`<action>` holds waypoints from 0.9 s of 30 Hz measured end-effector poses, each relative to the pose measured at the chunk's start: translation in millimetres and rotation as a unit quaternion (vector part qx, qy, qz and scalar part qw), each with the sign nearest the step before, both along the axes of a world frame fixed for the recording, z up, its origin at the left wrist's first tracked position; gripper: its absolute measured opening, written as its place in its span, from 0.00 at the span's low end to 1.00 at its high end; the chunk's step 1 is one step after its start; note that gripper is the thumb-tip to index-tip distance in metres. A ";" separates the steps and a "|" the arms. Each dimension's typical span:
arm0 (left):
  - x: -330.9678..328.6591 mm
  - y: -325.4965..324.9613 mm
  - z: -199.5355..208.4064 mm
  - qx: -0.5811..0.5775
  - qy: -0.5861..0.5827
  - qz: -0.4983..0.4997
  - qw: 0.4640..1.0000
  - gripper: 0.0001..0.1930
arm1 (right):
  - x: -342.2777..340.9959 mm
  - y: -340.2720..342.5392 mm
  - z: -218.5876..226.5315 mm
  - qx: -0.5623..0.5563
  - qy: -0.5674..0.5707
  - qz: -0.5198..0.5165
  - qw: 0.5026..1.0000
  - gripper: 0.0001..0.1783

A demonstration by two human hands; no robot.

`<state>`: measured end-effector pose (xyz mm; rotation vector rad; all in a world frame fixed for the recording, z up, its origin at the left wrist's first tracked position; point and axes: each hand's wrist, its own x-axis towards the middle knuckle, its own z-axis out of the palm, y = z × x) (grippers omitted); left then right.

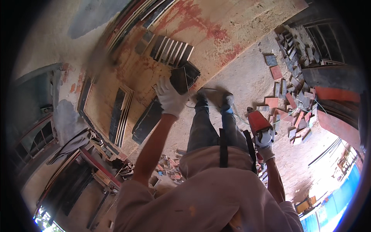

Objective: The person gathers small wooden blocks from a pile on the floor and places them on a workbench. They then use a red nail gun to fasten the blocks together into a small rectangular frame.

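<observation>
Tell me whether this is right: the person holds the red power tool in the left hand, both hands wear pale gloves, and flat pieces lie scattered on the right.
The hand is wrong: the head view shows the red power tool in the right hand, not the left hand. Both do wear pale gloves, and flat pieces lie scattered on the right.

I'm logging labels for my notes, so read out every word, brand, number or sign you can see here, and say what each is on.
No text can be read anywhere in the picture.
Red tool in the right hand: any lettering is too small to read.
Dark board by the left hand: none legible.
Shirt: small marks, not readable as text.
</observation>
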<state>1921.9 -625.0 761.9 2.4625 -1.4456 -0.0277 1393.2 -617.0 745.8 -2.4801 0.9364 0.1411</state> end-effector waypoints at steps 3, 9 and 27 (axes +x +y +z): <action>-17.0 2.2 -13.9 0.006 -0.035 0.027 0.999 0.49 | 7.4 1.2 -6.7 0.054 -0.039 -0.060 0.996 0.18; 8.3 -9.9 -15.9 0.088 0.065 -0.067 0.992 0.53 | 9.3 0.7 -13.6 0.144 0.002 -0.147 0.979 0.19; 3.3 -13.4 -39.0 0.067 0.076 -0.018 0.995 0.52 | 69.0 -63.1 6.6 0.053 -0.042 0.085 0.994 0.26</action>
